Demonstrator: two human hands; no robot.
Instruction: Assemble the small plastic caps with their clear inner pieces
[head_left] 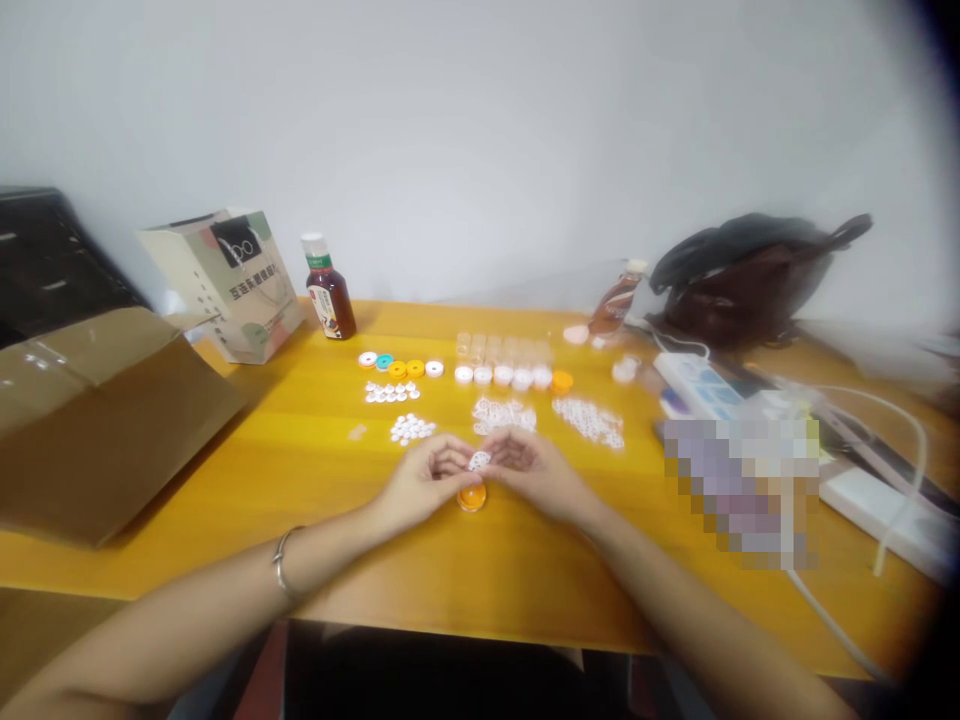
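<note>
My left hand [424, 480] and my right hand [536, 470] meet at the middle of the yellow table [315, 520], fingers curled. Between their fingertips they pinch a small white patterned disc [478, 461]. Just under it, by my left fingers, sits a small orange cap [472, 497] on the table. Beyond the hands lie piles of small white pieces [504, 414], [590, 421], [411, 429]. A row of white, teal and orange rings [399, 366] and a row of small clear jars with white caps [504, 362] stand farther back. A bracelet is on my left wrist.
A brown cardboard box [97, 420] fills the left side. A paper bag [229, 280] and a dark drink bottle [328, 290] stand at the back left. A second bottle [616, 300], a dark bag [750, 270], a power strip [697, 385] and white cables [900, 470] crowd the right.
</note>
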